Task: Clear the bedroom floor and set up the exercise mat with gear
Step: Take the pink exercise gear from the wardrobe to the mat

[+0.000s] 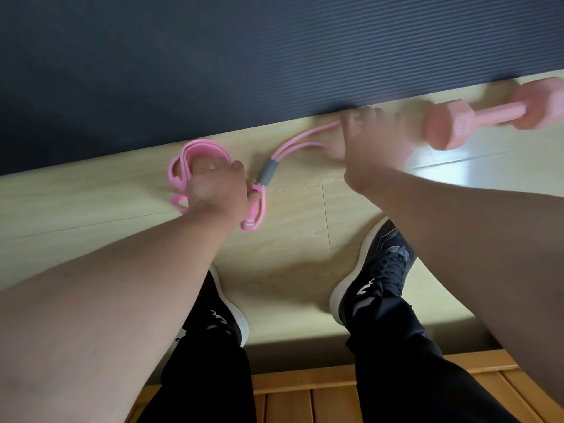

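Pink resistance band (265, 173) lies lengthwise along the near edge of the exercise mat (274, 56), left grip (213, 190) curled round its coiled end, right grip (370, 148) pinching its tubes

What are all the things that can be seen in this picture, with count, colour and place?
exercise mat: one, dark grey, across the top.
floor: one, pale wood, middle.
resistance band: one, pink with grey sleeve, on the floor beside the mat.
dumbbell: one, pink, blurred, right, by the mat's edge.
wooden slats: several, brown, bottom edge.
shoes: two, black with white soles, on the floor.
left hand: one, gripping the band's loops.
right hand: one, gripping the band's tubes.
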A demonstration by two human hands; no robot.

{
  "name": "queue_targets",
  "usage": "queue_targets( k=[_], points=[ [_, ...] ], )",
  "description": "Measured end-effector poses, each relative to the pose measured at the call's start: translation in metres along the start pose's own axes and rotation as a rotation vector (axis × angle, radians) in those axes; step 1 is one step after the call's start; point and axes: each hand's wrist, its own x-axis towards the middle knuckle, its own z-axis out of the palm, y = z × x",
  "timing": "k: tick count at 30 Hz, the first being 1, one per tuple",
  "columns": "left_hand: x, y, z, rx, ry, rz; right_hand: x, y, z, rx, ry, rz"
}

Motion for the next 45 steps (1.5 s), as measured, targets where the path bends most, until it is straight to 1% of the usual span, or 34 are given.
queue_targets(
  k=[3,4,6,9,10,13,16,20,23,25,28,30,33,35,38,40,42,45],
  points=[
    [-0.016,-0.009,0.004,-0.083,0.034,-0.033,-0.009,-0.011,-0.013,-0.043,-0.048,-0.044],
    [-0.025,-0.017,0.003,-0.114,0.043,-0.070,-0.013,-0.019,-0.025,-0.034,-0.035,-0.067],
    [-0.037,-0.027,-0.001,-0.134,0.041,-0.130,-0.024,-0.034,-0.043,0.041,0.026,-0.128],
    [-0.058,-0.053,-0.011,-0.221,0.060,-0.220,-0.039,-0.067,-0.078,0.195,0.128,-0.303],
    [-0.064,-0.066,-0.013,-0.294,0.101,-0.243,-0.044,-0.081,-0.094,0.248,0.142,-0.365],
    [-0.079,-0.093,-0.013,-0.521,0.241,-0.212,-0.057,-0.120,-0.122,0.403,0.125,-0.515],
    [-0.105,-0.131,-0.010,-0.586,0.416,-0.144,-0.073,-0.173,-0.149,0.446,0.072,-0.627],
    [-0.126,-0.170,0.001,-0.586,0.471,-0.054,-0.087,-0.225,-0.160,0.529,-0.005,-0.571],
    [-0.143,-0.195,0.013,-0.604,0.565,0.004,-0.095,-0.260,-0.161,0.673,0.024,-0.519],
    [-0.148,-0.207,0.022,-0.596,0.584,0.049,-0.097,-0.274,-0.160,0.681,0.047,-0.500],
    [-0.149,-0.233,0.041,-0.547,0.500,0.041,-0.102,-0.282,-0.158,0.546,0.068,-0.494],
    [-0.146,-0.250,0.055,-0.467,0.435,0.030,-0.101,-0.281,-0.159,0.467,0.064,-0.488],
    [-0.139,-0.271,0.072,-0.224,0.278,0.059,-0.097,-0.285,-0.160,0.281,0.014,-0.488],
    [-0.132,-0.282,0.083,-0.111,0.166,0.060,-0.092,-0.287,-0.157,0.107,0.044,-0.499],
    [-0.116,-0.293,0.103,0.041,0.077,0.023,-0.078,-0.287,-0.140,-0.097,0.079,-0.472],
    [-0.106,-0.294,0.116,0.057,0.048,-0.042,-0.069,-0.290,-0.128,-0.160,0.056,-0.430],
    [-0.090,-0.293,0.130,0.054,0.025,-0.097,-0.055,-0.300,-0.114,-0.175,0.023,-0.386],
    [-0.068,-0.289,0.150,0.057,-0.003,-0.095,-0.035,-0.311,-0.092,-0.189,-0.039,-0.336]
  ],
)
